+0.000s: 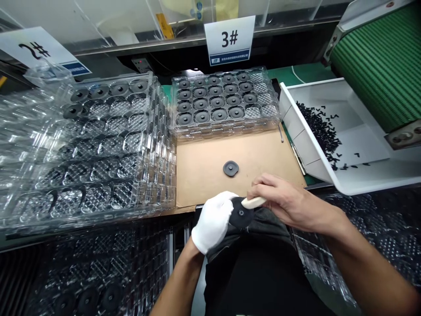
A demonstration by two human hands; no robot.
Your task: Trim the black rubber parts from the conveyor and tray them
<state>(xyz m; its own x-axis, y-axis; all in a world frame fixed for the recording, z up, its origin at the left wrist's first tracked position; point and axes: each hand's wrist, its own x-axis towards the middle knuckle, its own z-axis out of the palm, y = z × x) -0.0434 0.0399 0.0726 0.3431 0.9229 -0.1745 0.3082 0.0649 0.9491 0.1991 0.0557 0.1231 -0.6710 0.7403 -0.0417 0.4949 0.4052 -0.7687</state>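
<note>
A black rubber disc [241, 213] is held by the gloved left hand [213, 221], its fingers [226, 198] clamped around the rim. A cream-handled tool [254, 202] is gripped by the curled fingers [265, 186] of the bare right hand [286, 204], its end meeting the disc. Firm bracing of the disc against the glove is judged favourable for controlled tool work. A second disc [230, 168] lies on a cardboard sheet [200, 175] ahead of the fingers; a clear tray [223, 129] of discs lies beyond.

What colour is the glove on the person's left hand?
The glove is plain white; it shows best in the head view.
</note>
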